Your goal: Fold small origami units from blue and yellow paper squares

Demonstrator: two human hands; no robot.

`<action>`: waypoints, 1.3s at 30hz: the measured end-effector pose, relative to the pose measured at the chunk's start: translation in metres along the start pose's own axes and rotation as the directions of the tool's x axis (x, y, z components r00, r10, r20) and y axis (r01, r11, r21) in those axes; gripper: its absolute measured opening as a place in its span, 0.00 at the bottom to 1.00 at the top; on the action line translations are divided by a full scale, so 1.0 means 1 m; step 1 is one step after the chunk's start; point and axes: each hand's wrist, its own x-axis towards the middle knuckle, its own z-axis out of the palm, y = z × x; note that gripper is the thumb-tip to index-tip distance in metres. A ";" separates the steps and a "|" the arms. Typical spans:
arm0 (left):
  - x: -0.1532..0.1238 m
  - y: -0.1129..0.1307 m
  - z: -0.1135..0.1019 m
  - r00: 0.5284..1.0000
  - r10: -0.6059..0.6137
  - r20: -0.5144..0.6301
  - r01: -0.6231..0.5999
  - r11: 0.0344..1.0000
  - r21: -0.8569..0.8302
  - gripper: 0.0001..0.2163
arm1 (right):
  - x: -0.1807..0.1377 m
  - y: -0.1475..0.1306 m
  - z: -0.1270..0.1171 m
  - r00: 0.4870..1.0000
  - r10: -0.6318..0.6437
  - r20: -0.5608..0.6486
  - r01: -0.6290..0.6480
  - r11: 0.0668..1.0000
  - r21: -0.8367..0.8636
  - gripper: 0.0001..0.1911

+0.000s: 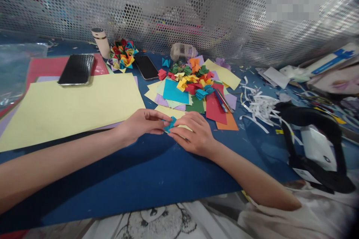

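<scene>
From the head camera, both bare forearms reach in over the blue surface and meet near its middle. The left hand and the right hand come together on a small blue folded paper. Each grip is narrow: the left pinches the paper's left edge between thumb and fingertips, and the right presses on its other side with the fingers curled down. The paper sits low, at or just above the surface. I cannot tell whether it touches.

Just beyond the hands lies a spread of coloured sheets, among them a turquoise square, a red sheet and an orange sheet. A heap of small folded pieces in many colours is piled on top of them. To the left a large pale yellow sheet covers much of the surface, with a dark phone resting on its far edge. A second phone lies near a round multicoloured paper flower, and a white cylinder stands just behind that. White paper shreds are scattered to the right, beside a black looped band. A perforated metal screen closes off the back.
</scene>
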 end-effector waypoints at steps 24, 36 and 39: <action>-0.002 -0.001 0.000 0.994 0.100 0.046 -0.105 0.986 0.129 0.17 | 0.003 -0.003 0.007 0.838 0.546 0.012 -0.499 0.755 0.425 0.12; -0.001 0.000 0.001 0.991 0.131 -0.022 -0.128 0.987 0.096 0.17 | 0.000 -0.007 0.009 0.633 0.769 0.090 -0.597 0.410 0.690 0.12; 0.000 0.000 0.000 0.991 0.127 -0.039 -0.124 0.990 0.073 0.16 | 0.001 -0.009 0.008 0.647 0.760 0.054 -0.589 0.454 0.669 0.09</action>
